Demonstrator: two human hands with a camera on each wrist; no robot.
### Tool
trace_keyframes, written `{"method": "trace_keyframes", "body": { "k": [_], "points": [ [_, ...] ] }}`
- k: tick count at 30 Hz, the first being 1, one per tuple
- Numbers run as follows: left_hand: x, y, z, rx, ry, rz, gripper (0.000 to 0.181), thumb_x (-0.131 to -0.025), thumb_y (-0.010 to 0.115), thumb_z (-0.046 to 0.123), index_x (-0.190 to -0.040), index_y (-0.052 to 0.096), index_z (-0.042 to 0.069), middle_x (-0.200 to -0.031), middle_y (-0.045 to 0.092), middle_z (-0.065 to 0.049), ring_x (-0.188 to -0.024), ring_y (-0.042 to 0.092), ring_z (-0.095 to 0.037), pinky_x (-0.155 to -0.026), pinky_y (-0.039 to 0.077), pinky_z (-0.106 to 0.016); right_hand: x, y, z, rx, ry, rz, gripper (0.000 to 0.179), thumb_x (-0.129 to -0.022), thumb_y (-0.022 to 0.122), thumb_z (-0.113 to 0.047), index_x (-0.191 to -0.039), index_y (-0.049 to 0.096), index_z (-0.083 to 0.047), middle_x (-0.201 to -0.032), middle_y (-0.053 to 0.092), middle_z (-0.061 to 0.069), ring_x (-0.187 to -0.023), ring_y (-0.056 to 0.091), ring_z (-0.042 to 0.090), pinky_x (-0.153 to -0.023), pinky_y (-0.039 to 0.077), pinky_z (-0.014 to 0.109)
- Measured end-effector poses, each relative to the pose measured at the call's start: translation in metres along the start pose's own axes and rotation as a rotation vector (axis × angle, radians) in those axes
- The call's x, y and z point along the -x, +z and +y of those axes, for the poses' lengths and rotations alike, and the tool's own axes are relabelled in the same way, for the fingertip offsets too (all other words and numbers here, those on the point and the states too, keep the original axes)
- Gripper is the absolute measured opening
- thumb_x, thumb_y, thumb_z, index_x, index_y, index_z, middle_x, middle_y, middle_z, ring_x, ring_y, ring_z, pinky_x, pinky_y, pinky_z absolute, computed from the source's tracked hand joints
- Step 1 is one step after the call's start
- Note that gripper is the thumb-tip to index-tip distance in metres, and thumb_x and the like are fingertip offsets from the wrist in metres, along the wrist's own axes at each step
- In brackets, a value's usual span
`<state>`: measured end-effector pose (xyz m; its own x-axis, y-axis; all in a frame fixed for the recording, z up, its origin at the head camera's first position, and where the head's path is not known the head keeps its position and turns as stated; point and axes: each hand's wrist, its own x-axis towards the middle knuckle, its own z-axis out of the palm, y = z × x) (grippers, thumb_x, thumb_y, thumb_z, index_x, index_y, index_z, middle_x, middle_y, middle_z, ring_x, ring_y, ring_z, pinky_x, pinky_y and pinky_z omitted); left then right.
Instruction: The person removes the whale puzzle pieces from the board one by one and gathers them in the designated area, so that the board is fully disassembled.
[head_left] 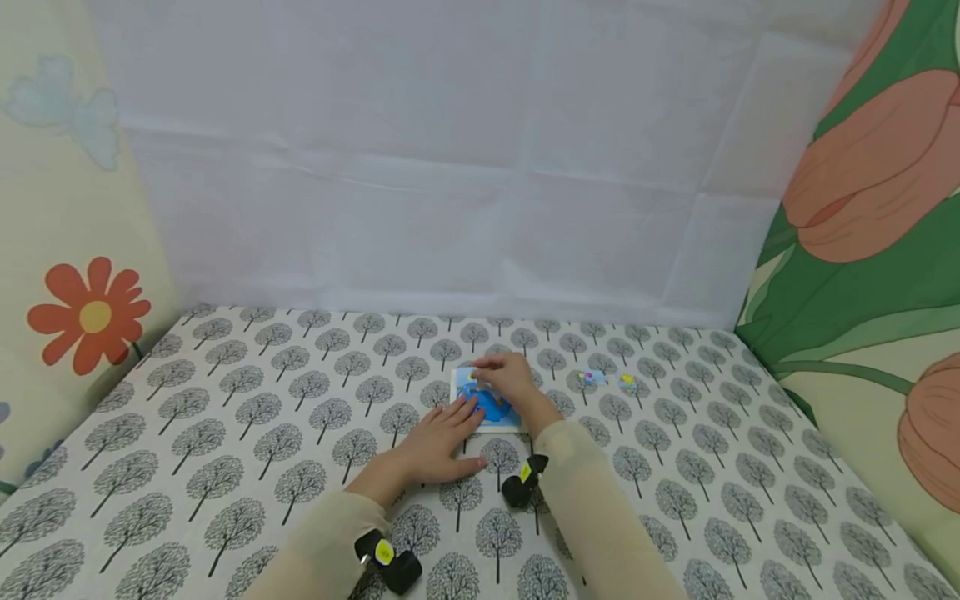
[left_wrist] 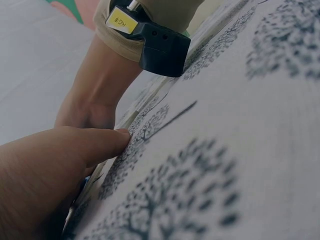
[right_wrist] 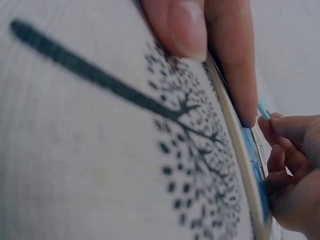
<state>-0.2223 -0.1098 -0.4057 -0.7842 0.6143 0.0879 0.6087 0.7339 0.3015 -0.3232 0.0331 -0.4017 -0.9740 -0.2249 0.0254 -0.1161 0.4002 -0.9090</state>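
Note:
A small picture puzzle board (head_left: 491,427) with a light wooden edge and a blue picture lies on the tablecloth. My left hand (head_left: 442,433) rests at its near left corner, fingers extended over the board and thumb pointing right above the cloth. Over the board's upper part, my right hand (head_left: 506,379) bends down from the right. In the right wrist view its thumb and index finger pinch a thin blue puzzle piece (right_wrist: 263,110), held tilted above the board. My right fingers and palm cover much of the picture in the head view.
Two loose puzzle pieces lie to the right of the board: one light blue with purple (head_left: 592,377), one with a yellow flower shape (head_left: 627,380). The tablecloth (head_left: 300,492) has a tree print. A white sheet (head_left: 420,167) hangs behind the table.

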Motion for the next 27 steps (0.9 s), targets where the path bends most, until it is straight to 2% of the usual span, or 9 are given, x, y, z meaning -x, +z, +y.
{"method": "trace_keyframes", "body": {
  "k": [8, 14, 17, 21, 27],
  "points": [
    [-0.001, 0.000, 0.000, 0.002, 0.006, 0.005, 0.069, -0.085, 0.046, 0.043, -0.134, 0.026, -0.001, -0.139, 0.015, -0.018, -0.127, 0.011, -0.031, -0.098, 0.013, -0.051, 0.003, -0.009, -0.002, -0.039, -0.010, 0.015, 0.017, -0.080, 0.062, -0.011, -0.095, 0.067, -0.004, -0.093, 0.062, 0.006, -0.086, 0.056, 0.018, -0.072, 0.045, 0.031],
    [0.000, -0.001, 0.001, 0.009, -0.007, -0.001, 0.069, -0.085, 0.045, 0.045, -0.135, 0.025, 0.001, -0.140, 0.014, -0.016, -0.127, 0.010, -0.030, -0.098, 0.012, -0.050, 0.002, -0.022, 0.002, -0.132, 0.053, 0.020, 0.018, -0.082, 0.059, -0.008, -0.098, 0.065, -0.003, -0.090, 0.063, 0.006, -0.086, 0.057, 0.018, -0.076, 0.045, 0.031],
    [0.000, -0.001, 0.000, 0.014, -0.006, 0.003, 0.069, -0.085, 0.046, 0.044, -0.135, 0.026, 0.001, -0.140, 0.015, -0.017, -0.127, 0.010, -0.031, -0.098, 0.012, -0.050, 0.003, -0.028, 0.005, -0.128, 0.068, 0.028, 0.020, -0.082, 0.059, -0.010, -0.100, 0.064, -0.004, -0.092, 0.062, 0.006, -0.087, 0.056, 0.018, -0.077, 0.045, 0.032],
    [0.000, 0.000, 0.000, 0.010, -0.003, 0.010, 0.069, -0.085, 0.046, 0.043, -0.134, 0.026, 0.000, -0.140, 0.016, -0.017, -0.127, 0.010, -0.031, -0.098, 0.012, -0.051, 0.003, -0.037, 0.010, -0.082, 0.036, 0.040, 0.019, -0.083, 0.058, -0.010, -0.100, 0.064, -0.003, -0.092, 0.061, 0.007, -0.087, 0.056, 0.019, -0.077, 0.045, 0.033],
    [0.000, 0.000, 0.000, 0.003, -0.005, 0.009, 0.069, -0.085, 0.046, 0.044, -0.134, 0.027, 0.001, -0.140, 0.016, -0.017, -0.127, 0.010, -0.031, -0.098, 0.012, -0.050, 0.002, -0.052, 0.015, -0.071, 0.011, 0.077, 0.019, -0.083, 0.057, -0.008, -0.100, 0.064, -0.002, -0.090, 0.063, 0.008, -0.090, 0.056, 0.020, -0.080, 0.044, 0.035]
  ]
}}
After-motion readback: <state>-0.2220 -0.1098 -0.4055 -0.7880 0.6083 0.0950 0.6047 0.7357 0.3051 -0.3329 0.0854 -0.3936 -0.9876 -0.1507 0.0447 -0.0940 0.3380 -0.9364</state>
